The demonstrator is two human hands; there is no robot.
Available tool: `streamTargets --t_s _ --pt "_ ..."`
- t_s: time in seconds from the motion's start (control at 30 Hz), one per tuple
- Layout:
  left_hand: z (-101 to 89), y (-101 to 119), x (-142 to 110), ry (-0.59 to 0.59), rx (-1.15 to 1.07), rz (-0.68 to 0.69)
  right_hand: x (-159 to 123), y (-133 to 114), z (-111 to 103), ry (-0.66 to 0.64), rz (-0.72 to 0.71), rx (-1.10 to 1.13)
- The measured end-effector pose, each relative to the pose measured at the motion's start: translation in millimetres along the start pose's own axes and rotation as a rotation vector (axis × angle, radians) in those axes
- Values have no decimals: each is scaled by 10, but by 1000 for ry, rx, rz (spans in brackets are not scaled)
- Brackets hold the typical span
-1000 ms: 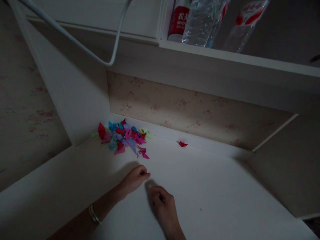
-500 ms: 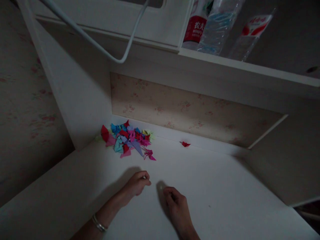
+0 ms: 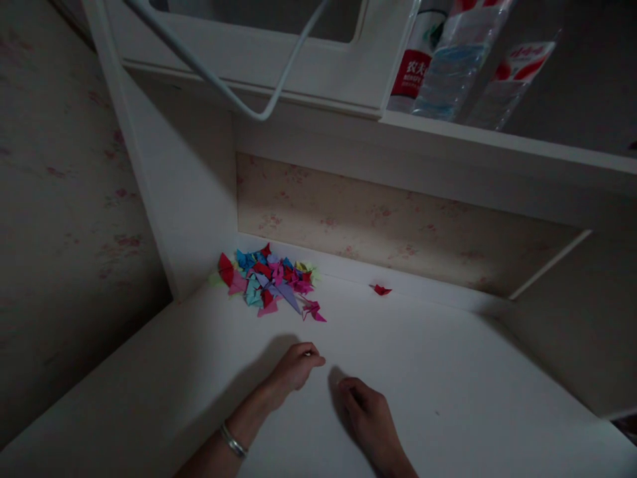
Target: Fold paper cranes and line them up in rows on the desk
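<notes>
My left hand [image 3: 298, 365], with a silver bracelet at the wrist, is held over the white desktop with thumb and fingers pinched together. To its right, my right hand [image 3: 365, 405] is curled closed, thumb against the fingers. Whatever either pinch holds, if anything, is too small or hidden to make out. Beyond the left hand lies a heap of folded paper cranes [image 3: 269, 275] in red, pink, blue, purple and yellow-green. A magenta crane [image 3: 313, 310] lies at the heap's near right edge. One small red crane [image 3: 381, 290] sits apart by the back edge.
The white desk [image 3: 448, 358] is bounded by side panels and a floral back wall [image 3: 348, 212]. Overhead, a shelf [image 3: 478, 136] carries several plastic bottles [image 3: 448, 79]. A pale curved tube [image 3: 199, 73] hangs down in front of the upper cabinet.
The whole view has shifted, so everything appears a little farther right. Both hands keep nearly the same closed pose and place over the desk. The cranes have not moved.
</notes>
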State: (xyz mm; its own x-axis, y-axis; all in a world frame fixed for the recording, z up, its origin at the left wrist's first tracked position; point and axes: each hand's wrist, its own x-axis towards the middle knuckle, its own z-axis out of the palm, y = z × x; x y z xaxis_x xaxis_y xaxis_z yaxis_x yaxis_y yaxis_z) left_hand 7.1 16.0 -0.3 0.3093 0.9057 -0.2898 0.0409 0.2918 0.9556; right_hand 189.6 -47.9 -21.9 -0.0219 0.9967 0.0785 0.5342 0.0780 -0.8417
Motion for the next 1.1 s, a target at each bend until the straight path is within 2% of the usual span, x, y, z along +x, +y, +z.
streamTargets --t_s 0.23,0.4,0.5,0.6,0.7,0.77,0.8,0.9,1.0,1.1 --pt "6 32 -52 -7 -10 15 10 34 7 -39 -27 -72" --pt "-13 33 -27 -1 -55 -16 59 4 -55 36 85 66" --pt "21 -7 5 66 -20 72 219 -290 -143 143 83 127" --pt "59 -38 28 134 5 177 505 -784 -123 150 -125 111" --pt "70 -49 55 126 -46 248 876 -1199 125 -45 -418 -65" --pt "68 -71 89 107 -89 300 1136 -1326 387 -206 -507 -322" --pt "68 -92 112 95 -103 320 1261 -1346 528 -275 -509 -464" --pt "78 -177 188 48 -140 355 1576 -1304 913 -359 -490 -612" --pt "105 -242 228 16 -245 353 1776 -1233 1178 -360 -460 -672" --pt "125 -244 215 74 -349 273 1881 -1190 1316 -320 -415 -718"
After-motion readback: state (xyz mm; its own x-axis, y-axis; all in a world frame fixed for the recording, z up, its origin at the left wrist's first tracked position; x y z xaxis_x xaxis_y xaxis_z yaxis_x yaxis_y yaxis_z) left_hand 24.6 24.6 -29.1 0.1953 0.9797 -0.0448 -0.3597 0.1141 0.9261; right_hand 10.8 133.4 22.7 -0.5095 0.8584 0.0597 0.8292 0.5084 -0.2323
